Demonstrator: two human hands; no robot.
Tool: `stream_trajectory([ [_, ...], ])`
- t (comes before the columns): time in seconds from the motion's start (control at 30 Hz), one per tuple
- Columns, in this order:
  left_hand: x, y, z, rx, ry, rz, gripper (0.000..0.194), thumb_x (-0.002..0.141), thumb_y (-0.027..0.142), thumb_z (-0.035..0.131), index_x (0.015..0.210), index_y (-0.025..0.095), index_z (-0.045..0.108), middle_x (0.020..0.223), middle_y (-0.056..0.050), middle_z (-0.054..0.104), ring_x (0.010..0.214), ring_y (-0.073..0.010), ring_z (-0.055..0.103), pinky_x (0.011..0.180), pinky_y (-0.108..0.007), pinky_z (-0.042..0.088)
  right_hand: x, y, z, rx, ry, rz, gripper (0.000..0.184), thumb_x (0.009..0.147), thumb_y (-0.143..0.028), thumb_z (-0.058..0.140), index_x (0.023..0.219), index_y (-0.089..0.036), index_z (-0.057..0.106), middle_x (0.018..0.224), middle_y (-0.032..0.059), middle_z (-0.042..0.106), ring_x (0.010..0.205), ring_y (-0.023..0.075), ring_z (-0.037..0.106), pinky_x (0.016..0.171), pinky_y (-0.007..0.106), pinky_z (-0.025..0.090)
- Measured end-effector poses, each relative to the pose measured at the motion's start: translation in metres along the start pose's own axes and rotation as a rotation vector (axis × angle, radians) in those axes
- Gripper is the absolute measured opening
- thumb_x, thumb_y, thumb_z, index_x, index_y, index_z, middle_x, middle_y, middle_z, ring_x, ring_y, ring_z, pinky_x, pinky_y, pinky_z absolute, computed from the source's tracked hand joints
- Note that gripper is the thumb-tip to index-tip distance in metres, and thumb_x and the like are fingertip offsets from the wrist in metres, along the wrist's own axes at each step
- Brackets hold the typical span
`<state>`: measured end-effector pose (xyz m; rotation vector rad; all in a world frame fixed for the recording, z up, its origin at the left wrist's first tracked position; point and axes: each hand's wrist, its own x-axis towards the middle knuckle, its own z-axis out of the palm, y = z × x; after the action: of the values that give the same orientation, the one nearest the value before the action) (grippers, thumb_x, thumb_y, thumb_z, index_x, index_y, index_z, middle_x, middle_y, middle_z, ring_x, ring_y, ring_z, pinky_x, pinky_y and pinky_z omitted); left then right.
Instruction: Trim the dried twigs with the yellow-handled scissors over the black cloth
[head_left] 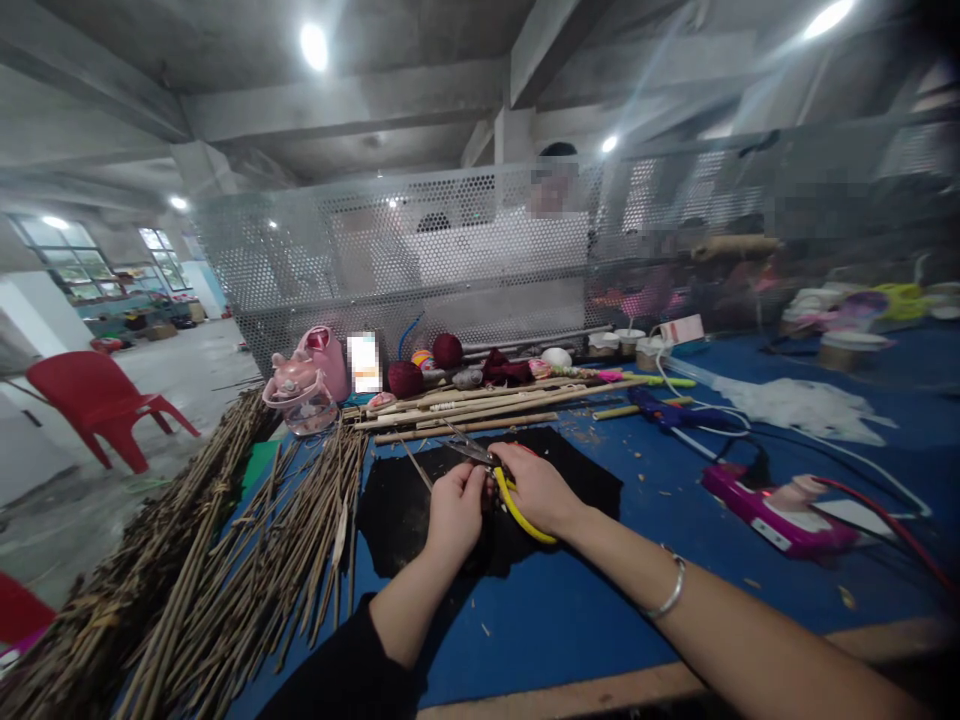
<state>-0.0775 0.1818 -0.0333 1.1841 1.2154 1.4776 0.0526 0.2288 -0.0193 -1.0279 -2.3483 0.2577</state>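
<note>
Over a black cloth [397, 510] on the blue table, my two hands meet. My right hand [536, 485] is closed around yellow-handled scissors [523, 515], whose metal blades point up and left. Close beside it, my left hand [456, 505] pinches a thin brown stick [417, 465] that slants up to the left. The stick's other end is hidden by my fingers, so whether the blades touch it I cannot tell. A spread of similar thin sticks [300, 545] lies to the left of the cloth.
A thicker bundle of twigs [127, 600] runs along the left edge. Bamboo rods [480, 405], yarn balls [448, 350] and a pink pot [296, 380] stand behind. At right are a blue glue gun [660, 412] and a magenta power strip [776, 510] with cables. Beyond the mesh partition [360, 260] is a person.
</note>
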Motion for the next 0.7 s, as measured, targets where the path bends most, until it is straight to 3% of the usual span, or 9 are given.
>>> stream_trajectory([
  [0.2, -0.009, 0.013, 0.009, -0.116, -0.047, -0.05, 0.028, 0.072, 0.043, 0.054, 0.072, 0.015, 0.057, 0.063, 0.0, 0.058, 0.054, -0.0111, 0.053, 0.054, -0.023, 0.046, 0.002, 0.001, 0.001, -0.08, 0.068, -0.028, 0.03, 0.075, -0.025, 0.049, 0.104, -0.016, 0.048, 0.091, 0.0075, 0.051, 0.084, 0.0194, 0.046, 0.075, 0.031, 0.037],
  [0.7, -0.009, 0.008, 0.004, 0.155, -0.004, 0.121, 0.031, 0.076, 0.043, 0.049, 0.068, 0.015, 0.059, 0.062, -0.003, 0.058, 0.055, -0.0119, 0.051, 0.055, -0.021, 0.042, 0.001, 0.0, -0.003, -0.06, 0.064, -0.059, 0.035, 0.076, -0.027, 0.049, 0.109, -0.015, 0.046, 0.093, 0.0078, 0.05, 0.084, 0.0192, 0.045, 0.076, 0.031, 0.037],
])
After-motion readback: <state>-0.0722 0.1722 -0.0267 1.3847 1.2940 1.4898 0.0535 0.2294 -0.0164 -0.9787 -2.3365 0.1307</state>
